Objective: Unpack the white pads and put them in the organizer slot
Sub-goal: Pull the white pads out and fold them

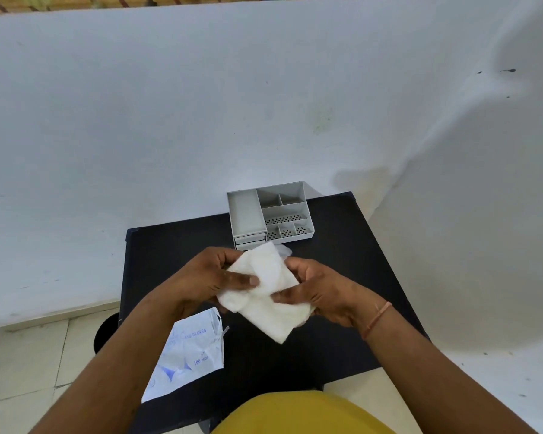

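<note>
A stack of white pads (265, 292) is held above the middle of the black table (342, 277). My left hand (210, 278) grips its left side, thumb lying across the top. My right hand (314, 296) grips its right side, thumb pressed on the pads' middle. The grey organizer (268, 214) stands at the table's far edge, just beyond the pads, with a long slot on its left and several small compartments on its right. A bit of clear plastic wrap (285, 250) shows behind the pads, in front of the organizer.
A white glove box (188, 352) with blue print lies at the table's near left, overhanging the edge. A white wall rises close behind the table. A dark round object (105, 333) sits on the tiled floor to the left.
</note>
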The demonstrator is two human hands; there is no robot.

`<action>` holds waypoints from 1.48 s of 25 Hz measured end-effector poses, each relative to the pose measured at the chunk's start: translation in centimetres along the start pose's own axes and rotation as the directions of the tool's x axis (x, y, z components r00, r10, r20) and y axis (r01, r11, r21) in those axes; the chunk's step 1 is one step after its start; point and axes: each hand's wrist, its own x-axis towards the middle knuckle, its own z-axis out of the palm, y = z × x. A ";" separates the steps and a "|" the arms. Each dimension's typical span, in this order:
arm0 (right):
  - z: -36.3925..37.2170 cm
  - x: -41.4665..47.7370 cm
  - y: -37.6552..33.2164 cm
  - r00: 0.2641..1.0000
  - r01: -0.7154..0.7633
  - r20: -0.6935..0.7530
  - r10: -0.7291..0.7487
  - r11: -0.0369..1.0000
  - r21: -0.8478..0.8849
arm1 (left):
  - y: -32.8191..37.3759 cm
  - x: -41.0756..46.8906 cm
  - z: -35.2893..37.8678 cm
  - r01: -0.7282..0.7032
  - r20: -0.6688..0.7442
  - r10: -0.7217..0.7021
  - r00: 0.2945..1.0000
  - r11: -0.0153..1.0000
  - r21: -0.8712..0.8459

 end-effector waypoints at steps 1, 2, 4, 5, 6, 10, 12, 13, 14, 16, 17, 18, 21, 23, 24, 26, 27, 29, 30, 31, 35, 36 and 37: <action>0.2 0.1 0.2 0.999 0.035 -0.032 -0.034 0.999 0.030 | -0.4 0.2 0.4 -0.010 -0.054 0.005 0.999 0.995 -0.097; 0.2 0.2 0.3 0.995 0.075 -0.071 -0.070 0.995 0.072 | -0.7 0.3 1.0 -0.009 -0.110 -0.019 0.994 0.967 -0.255; 0.2 0.5 0.4 0.980 0.145 -0.161 -0.120 0.978 0.152 | -1.3 0.2 2.3 -0.001 -0.121 -0.084 0.989 0.818 -0.575; 0.1 0.7 0.5 0.972 0.166 -0.194 -0.131 0.970 0.176 | -1.6 0.2 2.9 0.005 -0.092 -0.088 0.992 0.751 -0.660; 0.1 0.7 0.7 0.966 0.178 -0.218 -0.137 0.967 0.180 | -1.7 0.1 3.7 0.011 -0.073 -0.084 0.994 0.727 -0.687; -0.5 0.5 1.7 0.954 0.199 -0.255 -0.157 0.969 0.145 | -1.8 1.4 5.4 -0.043 -0.207 -0.085 0.975 0.837 -0.545; -1.4 0.3 1.9 0.959 0.191 -0.242 -0.146 0.966 0.173 | -1.6 2.0 6.0 -0.050 -0.252 -0.075 0.965 0.887 -0.458; -2.1 0.2 1.9 0.967 0.182 -0.214 -0.138 0.963 0.200 | -1.4 2.3 6.2 -0.053 -0.261 -0.069 0.963 0.899 -0.436; -2.8 0.0 1.7 0.975 0.167 -0.184 -0.123 0.956 0.243 | -1.3 2.6 6.4 -0.052 -0.267 -0.069 0.961 0.905 -0.422; -4.4 0.0 1.3 0.993 0.071 -0.119 -0.026 0.917 0.393 | -1.0 3.1 6.9 -0.041 -0.279 -0.085 0.957 0.908 -0.417; -5.5 0.2 1.3 0.996 0.009 -0.085 0.036 0.879 0.476 | -1.0 3.3 7.2 -0.035 -0.276 -0.092 0.957 0.905 -0.423; -6.5 0.5 1.4 0.995 -0.039 -0.056 0.080 0.850 0.525 | -0.9 3.5 7.6 -0.029 -0.271 -0.097 0.958 0.905 -0.425; -8.2 1.3 1.8 0.994 -0.080 -0.027 0.106 0.873 0.481 | -0.8 4.1 9.2 -0.022 -0.253 -0.090 0.963 0.912 -0.409; -8.5 1.5 2.1 0.994 -0.098 -0.001 0.109 0.892 0.442 | -0.9 4.5 10.3 -0.014 -0.255 -0.097 0.962 0.915 -0.403; -8.5 1.6 2.2 0.995 -0.095 0.005 0.102 0.903 0.419 | -1.0 4.7 10.9 -0.008 -0.269 -0.110 0.957 0.915 -0.402; -8.4 1.7 2.4 0.996 -0.072 -0.020 0.083 0.943 0.324 | -1.3 5.0 11.7 0.003 -0.319 -0.144 0.937 0.915 -0.403; -8.2 1.8 2.6 0.997 -0.060 -0.038 0.074 0.958 0.280 | -1.6 5.1 11.9 0.008 -0.343 -0.158 0.926 0.916 -0.402; -7.9 2.4 3.4 0.994 -0.071 -0.060 0.088 0.968 0.242 | -2.1 5.5 11.8 0.025 -0.378 -0.195 0.905 0.912 -0.410; -7.6 2.8 3.7 0.992 -0.086 -0.067 0.106 0.965 0.246 | -2.4 5.6 11.6 0.041 -0.392 -0.223 0.893 0.905 -0.423; -7.4 3.2 3.8 0.990 -0.097 -0.076 0.120 0.961 0.259 | -2.4 5.8 11.4 0.061 -0.400 -0.250 0.882 0.901 -0.429; -7.3 5.8 4.5 0.976 -0.084 -0.155 0.151 0.925 0.372 | -2.2 7.1 8.3 0.163 -0.384 -0.308 0.871 0.917 -0.365; -7.4 6.6 4.6 0.970 -0.082 -0.173 0.168 0.905 0.417 | -2.5 7.8 6.9 0.180 -0.377 -0.338 0.862 0.901 -0.394; -7.6 7.4 4.7 0.965 -0.085 -0.184 0.188 0.884 0.460 | -3.2 9.0 5.3 0.190 -0.376 -0.384 0.843 0.867 -0.461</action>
